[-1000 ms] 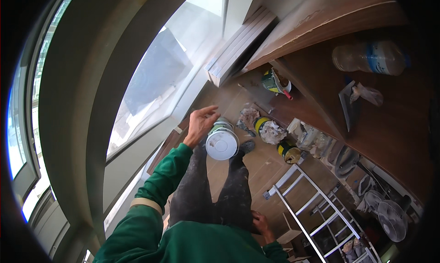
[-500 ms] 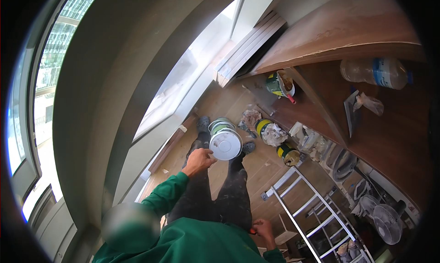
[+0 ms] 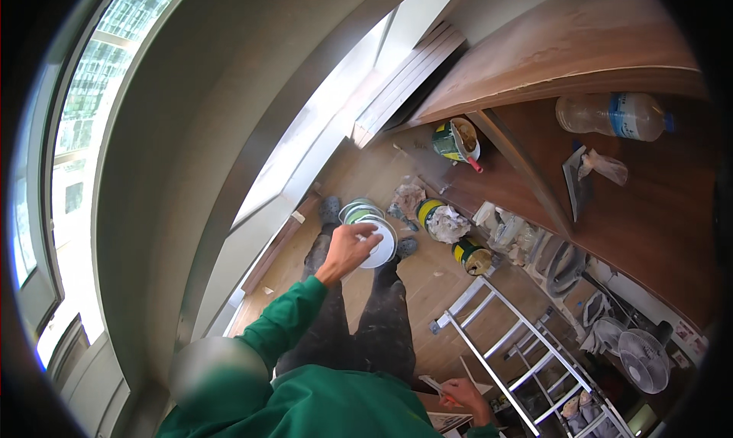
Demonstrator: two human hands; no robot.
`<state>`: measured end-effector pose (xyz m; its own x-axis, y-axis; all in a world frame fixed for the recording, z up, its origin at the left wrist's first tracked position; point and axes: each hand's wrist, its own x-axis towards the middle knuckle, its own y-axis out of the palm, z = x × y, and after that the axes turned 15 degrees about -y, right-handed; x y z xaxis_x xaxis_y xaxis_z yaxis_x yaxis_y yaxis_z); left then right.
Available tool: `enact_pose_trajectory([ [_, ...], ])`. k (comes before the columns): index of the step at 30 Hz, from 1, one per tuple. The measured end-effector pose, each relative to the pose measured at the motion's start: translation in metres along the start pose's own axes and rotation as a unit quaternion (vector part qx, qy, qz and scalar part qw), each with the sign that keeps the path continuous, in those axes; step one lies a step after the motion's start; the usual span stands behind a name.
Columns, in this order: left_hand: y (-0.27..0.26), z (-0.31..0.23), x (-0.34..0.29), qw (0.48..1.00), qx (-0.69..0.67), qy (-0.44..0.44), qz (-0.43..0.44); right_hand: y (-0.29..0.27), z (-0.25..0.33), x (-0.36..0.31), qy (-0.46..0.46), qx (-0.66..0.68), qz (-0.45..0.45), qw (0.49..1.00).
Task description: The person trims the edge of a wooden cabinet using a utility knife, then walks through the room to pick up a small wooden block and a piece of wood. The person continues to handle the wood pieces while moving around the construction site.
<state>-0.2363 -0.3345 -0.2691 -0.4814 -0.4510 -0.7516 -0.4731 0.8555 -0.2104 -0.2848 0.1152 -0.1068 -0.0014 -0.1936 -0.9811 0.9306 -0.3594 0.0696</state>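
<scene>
Swung outward, my right hand (image 3: 466,395) grips an orange-handled tool (image 3: 431,382) that slackening could drop; my left hand (image 3: 350,253) hangs loosely spread.

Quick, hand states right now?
Left hand: open, fingers slightly bent, over the white bucket; contact can't be told.
Right hand: closed, holding a slim tool with an orange part.

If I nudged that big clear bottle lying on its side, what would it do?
The bottle would probably roll, being rounded and lying on its side. Its see-through wall looks like plastic, so it may give when squeezed. How full it is, I can't tell.
</scene>
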Motion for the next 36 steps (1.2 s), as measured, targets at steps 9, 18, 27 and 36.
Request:
enact_pose_trajectory([
  [9,0.023,-0.199,0.087,0.93,-0.123,0.31,-0.152,-0.013,0.16,-0.004,-0.27,0.352,-0.17,0.88],
  [18,0.023,-0.212,0.107,0.918,-0.158,0.308,-0.194,-0.039,0.349,0.057,-0.505,0.288,-0.004,0.814],
  [27,-0.013,-0.207,0.036,0.931,-0.332,0.004,0.153,-0.033,0.402,0.095,-0.565,0.181,-0.074,0.802],
  [36,-0.008,-0.201,0.042,0.953,-0.238,0.046,0.182,-0.006,0.408,0.117,-0.542,0.112,-0.303,0.776],
])
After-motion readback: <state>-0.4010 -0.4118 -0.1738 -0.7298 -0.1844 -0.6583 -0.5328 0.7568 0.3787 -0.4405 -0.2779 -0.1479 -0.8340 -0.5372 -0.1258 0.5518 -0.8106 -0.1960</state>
